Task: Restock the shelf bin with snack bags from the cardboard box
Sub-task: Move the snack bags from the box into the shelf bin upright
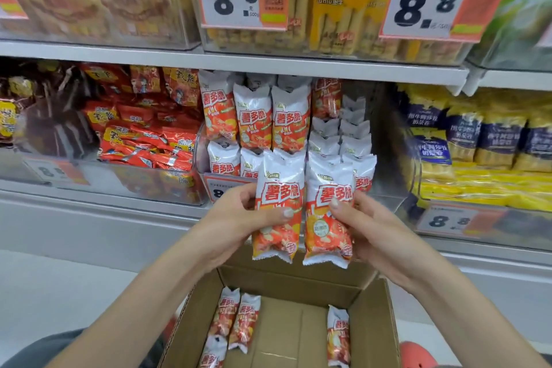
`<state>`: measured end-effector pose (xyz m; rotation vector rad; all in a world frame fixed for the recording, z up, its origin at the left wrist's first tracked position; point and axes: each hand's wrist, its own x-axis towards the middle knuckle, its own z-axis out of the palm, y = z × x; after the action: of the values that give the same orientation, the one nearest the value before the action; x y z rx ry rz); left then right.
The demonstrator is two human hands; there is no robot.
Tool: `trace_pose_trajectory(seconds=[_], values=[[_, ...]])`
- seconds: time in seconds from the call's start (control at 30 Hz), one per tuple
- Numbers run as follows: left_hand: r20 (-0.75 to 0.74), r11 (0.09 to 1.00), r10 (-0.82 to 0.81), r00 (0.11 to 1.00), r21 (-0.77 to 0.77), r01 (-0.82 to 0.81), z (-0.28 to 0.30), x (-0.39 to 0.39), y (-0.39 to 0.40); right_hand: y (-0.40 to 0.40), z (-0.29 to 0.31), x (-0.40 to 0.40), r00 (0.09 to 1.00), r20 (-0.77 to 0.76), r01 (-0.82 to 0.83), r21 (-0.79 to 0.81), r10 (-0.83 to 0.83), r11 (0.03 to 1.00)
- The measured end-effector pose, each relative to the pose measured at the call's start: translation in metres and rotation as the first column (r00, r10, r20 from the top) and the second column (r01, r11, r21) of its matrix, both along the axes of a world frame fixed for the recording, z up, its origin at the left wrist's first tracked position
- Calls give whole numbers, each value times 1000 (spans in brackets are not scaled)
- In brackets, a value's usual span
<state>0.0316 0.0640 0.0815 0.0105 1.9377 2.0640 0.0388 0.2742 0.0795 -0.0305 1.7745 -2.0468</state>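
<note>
My left hand (239,219) grips one white-and-orange snack bag (277,236) upright, thumb across its front. Beside it, my right hand (363,227) grips a second snack bag (325,236) the same way. Both bags hang in front of the clear shelf bin (388,185), which holds several matching bags standing in rows. Below my hands sits the open cardboard box (373,329). Several more snack bags (242,320) lie at its left side and one bag (337,334) leans at its right.
A bin of red packets (143,140) stands left of the snack bin and blue-and-yellow packs (478,140) fill the right. The shelf above (268,64) carries yellow stick snacks and price tags. A red shoe (416,355) shows by the box.
</note>
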Motion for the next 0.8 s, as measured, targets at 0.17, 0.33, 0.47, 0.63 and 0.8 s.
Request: trace_pose_trajectory(seconds=[0.17, 0.33, 0.47, 0.63, 0.8], values=[[59, 999, 37, 998, 14, -38, -3, -10, 3, -7, 5, -11, 999, -47, -5, 75, 8, 997], [127, 995, 34, 991, 88, -45, 0, -23, 8, 0, 19, -34, 972, -74, 230, 95, -224, 968], [144, 991, 28, 989, 126, -47, -2, -30, 9, 12, 32, -78, 891, -197, 435, 117, -409, 893], [142, 989, 41, 989, 133, -61, -2, -32, 3, 7, 49, -130, 848, -289, 482, 72, -444, 873], [156, 994, 45, 987, 94, -60, -1, -31, -1, -5, 51, -177, 778, -451, 561, 181, -439, 808]])
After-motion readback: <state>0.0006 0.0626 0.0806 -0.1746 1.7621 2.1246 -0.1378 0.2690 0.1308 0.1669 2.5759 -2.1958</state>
